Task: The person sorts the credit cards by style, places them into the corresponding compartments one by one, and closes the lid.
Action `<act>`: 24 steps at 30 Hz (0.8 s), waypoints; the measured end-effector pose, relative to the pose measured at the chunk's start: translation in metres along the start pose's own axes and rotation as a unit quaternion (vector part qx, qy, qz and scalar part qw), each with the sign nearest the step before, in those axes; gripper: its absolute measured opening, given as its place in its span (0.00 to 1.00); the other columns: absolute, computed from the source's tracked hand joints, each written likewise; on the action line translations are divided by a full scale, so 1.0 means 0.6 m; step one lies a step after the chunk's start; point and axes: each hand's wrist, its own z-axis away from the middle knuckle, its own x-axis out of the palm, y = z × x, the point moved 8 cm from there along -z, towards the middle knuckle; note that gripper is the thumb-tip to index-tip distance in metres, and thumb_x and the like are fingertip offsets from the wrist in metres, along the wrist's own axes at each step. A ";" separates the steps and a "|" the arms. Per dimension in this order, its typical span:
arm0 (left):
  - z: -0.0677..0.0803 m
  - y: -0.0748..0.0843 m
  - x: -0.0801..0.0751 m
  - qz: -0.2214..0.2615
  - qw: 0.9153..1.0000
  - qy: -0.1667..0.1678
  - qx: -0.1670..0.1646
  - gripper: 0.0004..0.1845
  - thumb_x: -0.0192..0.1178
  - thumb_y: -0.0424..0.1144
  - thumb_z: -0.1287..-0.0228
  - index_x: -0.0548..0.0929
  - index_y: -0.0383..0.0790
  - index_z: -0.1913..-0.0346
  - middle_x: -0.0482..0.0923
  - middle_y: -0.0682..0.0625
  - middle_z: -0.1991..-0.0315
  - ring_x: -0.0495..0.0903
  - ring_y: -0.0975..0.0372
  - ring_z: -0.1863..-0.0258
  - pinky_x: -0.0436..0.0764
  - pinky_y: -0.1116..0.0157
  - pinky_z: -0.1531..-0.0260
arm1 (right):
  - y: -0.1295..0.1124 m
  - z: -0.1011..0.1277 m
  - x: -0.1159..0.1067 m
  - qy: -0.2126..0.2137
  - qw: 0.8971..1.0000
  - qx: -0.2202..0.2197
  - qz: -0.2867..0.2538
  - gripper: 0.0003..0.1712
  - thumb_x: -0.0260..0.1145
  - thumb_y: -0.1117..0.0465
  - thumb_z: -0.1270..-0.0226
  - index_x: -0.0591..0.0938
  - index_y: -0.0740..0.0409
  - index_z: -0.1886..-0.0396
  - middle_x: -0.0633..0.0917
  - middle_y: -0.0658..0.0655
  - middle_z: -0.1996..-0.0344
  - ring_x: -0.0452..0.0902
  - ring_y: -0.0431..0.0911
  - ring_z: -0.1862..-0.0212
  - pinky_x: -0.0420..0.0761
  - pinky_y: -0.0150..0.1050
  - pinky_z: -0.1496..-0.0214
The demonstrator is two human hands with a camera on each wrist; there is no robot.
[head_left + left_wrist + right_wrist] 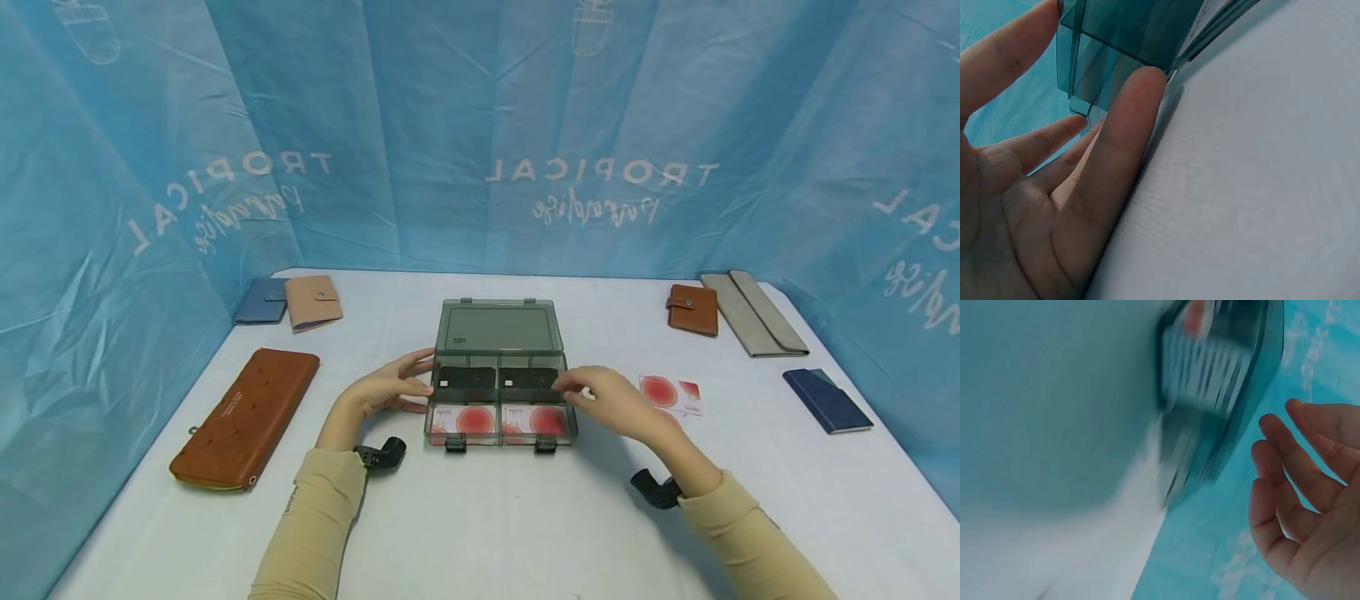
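A translucent grey-green divided box (pixel 500 441) stands mid-table, its lid (pixel 498 325) laid back on the far side. Black cards (pixel 467 377) lie in its two middle compartments, and red-and-white cards (pixel 452 419) fill the two front ones. My left hand (pixel 384 387) rests against the box's left side with spread, fairly straight fingers; the left wrist view puts fingertips right at the box wall. Over the box's right edge hovers my right hand (pixel 611 402), its fingers loosely bent and holding nothing in the right wrist view. Loose red-and-white cards (pixel 680 395) lie beyond that hand.
A long brown wallet (pixel 247 417) lies at left, with blue (pixel 262 302) and tan (pixel 312 301) card holders behind. At right are a small brown wallet (pixel 693 309), a grey long wallet (pixel 757 317) and a navy holder (pixel 827 402). Blue curtain (pixel 465 125) encloses the table.
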 end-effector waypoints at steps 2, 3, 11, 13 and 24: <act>-0.001 -0.001 0.000 0.000 1.000 0.000 -0.001 0.46 0.61 0.31 0.43 0.46 0.46 0.27 0.42 0.40 0.27 0.69 0.44 0.42 0.76 0.50 0.49 | 0.028 0.010 -0.017 0.014 1.000 0.019 -0.009 0.11 0.59 0.66 0.36 0.82 0.60 0.55 0.83 0.56 0.59 0.77 0.48 0.57 0.78 0.48 0.55; -0.001 -0.001 0.000 -0.001 1.000 0.000 -0.001 0.46 0.61 0.32 0.43 0.46 0.47 0.27 0.42 0.40 0.27 0.69 0.44 0.42 0.76 0.50 0.49 | 0.043 0.015 -0.024 0.019 0.999 0.030 -0.008 0.11 0.59 0.66 0.36 0.82 0.60 0.55 0.83 0.57 0.59 0.77 0.49 0.56 0.78 0.48 0.55; -0.002 -0.003 -0.001 -0.006 1.000 0.002 -0.002 0.45 0.61 0.32 0.43 0.46 0.47 0.27 0.41 0.40 0.27 0.69 0.43 0.42 0.77 0.50 0.50 | 0.147 0.051 -0.060 0.000 0.993 0.115 -0.009 0.18 0.58 0.70 0.39 0.77 0.67 0.48 0.79 0.66 0.52 0.73 0.61 0.49 0.74 0.58 0.48; -0.002 -0.003 -0.001 -0.007 1.000 0.003 -0.003 0.45 0.61 0.33 0.43 0.46 0.47 0.27 0.41 0.40 0.27 0.69 0.43 0.42 0.77 0.50 0.50 | 0.162 0.056 -0.061 -0.016 0.991 0.129 -0.005 0.20 0.59 0.71 0.41 0.75 0.68 0.47 0.78 0.68 0.51 0.72 0.62 0.48 0.73 0.59 0.48; 0.001 0.000 0.001 -0.007 1.000 0.002 -0.001 0.45 0.61 0.32 0.43 0.46 0.46 0.27 0.41 0.40 0.27 0.69 0.43 0.42 0.77 0.50 0.50 | 0.201 0.067 -0.053 -0.085 0.969 0.214 0.093 0.33 0.66 0.70 0.55 0.73 0.61 0.43 0.72 0.73 0.51 0.67 0.65 0.54 0.71 0.61 0.60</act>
